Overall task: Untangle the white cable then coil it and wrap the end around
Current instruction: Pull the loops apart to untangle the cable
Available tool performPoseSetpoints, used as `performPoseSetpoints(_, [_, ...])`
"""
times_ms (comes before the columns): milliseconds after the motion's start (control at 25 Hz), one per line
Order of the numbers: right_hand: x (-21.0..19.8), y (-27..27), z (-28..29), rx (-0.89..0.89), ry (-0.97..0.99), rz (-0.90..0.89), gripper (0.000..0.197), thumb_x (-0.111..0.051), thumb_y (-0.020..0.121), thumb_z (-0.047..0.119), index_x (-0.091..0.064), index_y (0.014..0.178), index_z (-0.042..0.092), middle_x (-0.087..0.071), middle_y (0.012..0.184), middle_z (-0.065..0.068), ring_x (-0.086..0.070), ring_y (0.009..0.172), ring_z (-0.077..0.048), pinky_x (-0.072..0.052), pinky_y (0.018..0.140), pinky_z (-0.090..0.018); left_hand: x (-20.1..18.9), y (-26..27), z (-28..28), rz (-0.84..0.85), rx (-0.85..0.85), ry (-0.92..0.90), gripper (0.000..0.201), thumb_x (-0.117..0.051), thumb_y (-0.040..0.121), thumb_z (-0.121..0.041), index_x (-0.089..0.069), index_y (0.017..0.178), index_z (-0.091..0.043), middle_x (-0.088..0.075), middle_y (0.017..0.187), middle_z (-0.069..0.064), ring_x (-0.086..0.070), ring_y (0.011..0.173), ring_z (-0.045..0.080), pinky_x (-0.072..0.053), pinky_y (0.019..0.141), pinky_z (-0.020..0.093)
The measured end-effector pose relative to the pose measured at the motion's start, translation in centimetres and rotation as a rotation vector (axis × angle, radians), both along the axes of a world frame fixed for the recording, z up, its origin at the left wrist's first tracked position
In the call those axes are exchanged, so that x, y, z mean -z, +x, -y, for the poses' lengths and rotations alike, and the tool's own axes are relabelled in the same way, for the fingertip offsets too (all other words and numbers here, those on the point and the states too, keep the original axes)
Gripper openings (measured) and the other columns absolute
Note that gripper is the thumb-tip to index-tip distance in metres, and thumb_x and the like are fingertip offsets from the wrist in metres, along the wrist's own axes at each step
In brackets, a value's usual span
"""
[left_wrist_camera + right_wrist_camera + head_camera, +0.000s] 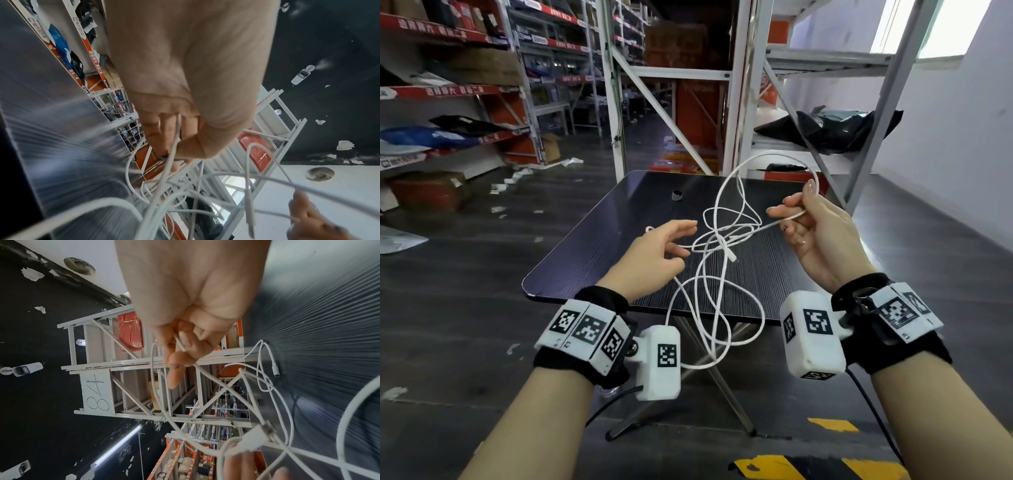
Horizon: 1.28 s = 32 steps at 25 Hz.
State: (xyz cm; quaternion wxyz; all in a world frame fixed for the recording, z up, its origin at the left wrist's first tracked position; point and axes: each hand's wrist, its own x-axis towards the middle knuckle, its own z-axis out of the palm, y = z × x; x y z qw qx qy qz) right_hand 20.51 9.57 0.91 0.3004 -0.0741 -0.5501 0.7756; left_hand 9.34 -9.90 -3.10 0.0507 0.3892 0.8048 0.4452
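The white cable point(717, 308) hangs in a loose tangle between both hands above the dark table point(592, 253). My left hand point(681, 246) is at the tangle's left side; its thumb and fingers pinch a strand point(173, 146). My right hand point(787, 214) is raised on the right and pinches another strand point(180, 347) between thumb and fingers. From it a big loop arcs up and to the left. A white plug point(730, 253) dangles in the middle of the tangle. The lowest loops drop below the table's front edge.
A small dark ring point(676, 195) sits on the far part of the table. White metal shelving point(674, 72) stands just behind the table, more stocked racks point(448, 89) to the left. A wall point(962, 137) is on the right. Paper scraps litter the dark floor.
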Motion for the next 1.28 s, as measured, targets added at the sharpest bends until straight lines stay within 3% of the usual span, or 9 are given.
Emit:
performPoseSetpoints(120, [-0.2,0.0,0.4,-0.034,-0.002,-0.022,0.035,-0.040,0.100,0.029,-0.053,0.075,0.009,-0.068,0.062,-0.007,-0.051,0.043,-0.006,-0.039,0.042,-0.011,0.2,0.5,-1.6,0.015,0.073,-0.054,0.055,-0.048,0.084,0.000,-0.049,0.130,-0.029,-0.057,0.126,-0.010,-0.061,0.098,0.012,-0.047,0.085,0.025])
performPoseSetpoints(200, [0.0,0.0,0.3,-0.031,-0.010,-0.021,0.035,-0.040,0.100,0.030,-0.053,0.075,0.009,-0.069,0.063,-0.007,-0.051,0.043,-0.006,-0.040,0.042,-0.011,0.3,0.7,-1.9,-0.010,0.055,-0.071,0.031,-0.050,0.090,-0.012,-0.061,0.113,-0.029,-0.067,0.107,-0.004,-0.063,0.095,0.016,-0.048,0.087,0.029])
performPoseSetpoints(320, [0.4,0.0,-0.8,0.034,-0.097,-0.013,0.036,-0.040,0.100,0.029,-0.051,0.072,0.010,-0.069,0.061,-0.007,-0.049,0.040,-0.006,-0.039,0.040,-0.011,0.1,0.3,-1.4,-0.113,-0.031,-0.079,0.021,-0.047,0.094,-0.020,-0.066,0.090,-0.027,-0.067,0.076,-0.008,-0.059,0.071,0.011,-0.044,0.068,0.020])
performPoseSetpoints(400, [0.8,-0.1,-1.9,0.091,-0.185,0.020,0.036,-0.039,0.101,0.029,-0.048,0.071,0.010,-0.069,0.060,-0.007,-0.047,0.037,-0.006,-0.036,0.038,-0.011,0.2,-0.2,-0.8,-0.093,-0.068,-0.069,0.023,-0.046,0.095,-0.017,-0.065,0.086,-0.024,-0.066,0.074,-0.011,-0.059,0.067,0.002,-0.045,0.067,0.017])
performPoseSetpoints(560, [1.8,0.0,-4.0,0.159,-0.319,0.079,0.037,-0.034,0.103,0.025,-0.043,0.071,0.010,-0.069,0.058,-0.009,-0.046,0.035,-0.005,-0.033,0.035,-0.011,0.3,-1.0,0.3,-0.052,-0.214,-0.015,0.023,-0.045,0.096,-0.019,-0.064,0.085,-0.017,-0.071,0.078,0.002,-0.065,0.073,0.007,-0.045,0.072,0.016])
performPoseSetpoints(680, [2.1,0.2,-4.6,0.177,-0.377,0.082,0.036,-0.031,0.103,0.022,-0.041,0.071,0.009,-0.069,0.056,-0.010,-0.045,0.033,-0.006,-0.031,0.033,-0.011,0.3,-1.6,1.0,-0.065,-0.313,-0.022,0.023,-0.044,0.096,-0.017,-0.063,0.084,-0.017,-0.066,0.067,-0.002,-0.058,0.060,-0.004,-0.038,0.060,0.004])
performPoseSetpoints(880, [2.4,0.3,-5.1,0.204,-0.424,0.093,0.031,-0.030,0.103,0.019,-0.039,0.075,0.009,-0.068,0.054,-0.012,-0.043,0.031,-0.007,-0.030,0.032,-0.013,0.4,-2.4,1.4,-0.026,-0.425,0.051,0.024,-0.042,0.096,-0.013,-0.064,0.087,-0.013,-0.062,0.063,-0.006,-0.056,0.061,-0.002,-0.038,0.061,0.014])
performPoseSetpoints(1160, [3.0,-0.5,-3.0,0.105,0.016,0.327,0.033,-0.037,0.102,0.026,-0.052,0.078,0.008,-0.068,0.053,-0.003,-0.039,0.033,-0.004,-0.026,0.032,-0.011,0.2,-2.6,1.2,0.090,-0.292,0.206,0.015,-0.060,0.083,-0.017,-0.069,0.071,-0.019,-0.065,0.054,-0.011,-0.060,0.057,0.005,-0.048,0.060,0.021])
performPoseSetpoints(1280, [2.8,-1.0,-1.8,0.080,0.183,0.352,0.033,-0.039,0.101,0.026,-0.057,0.080,0.008,-0.067,0.052,-0.001,-0.038,0.035,-0.001,-0.025,0.033,-0.010,0.1,-2.2,1.2,0.027,-0.187,0.183,0.019,-0.064,0.085,-0.020,-0.069,0.066,-0.023,-0.066,0.056,-0.013,-0.059,0.056,0.001,-0.047,0.060,0.015])
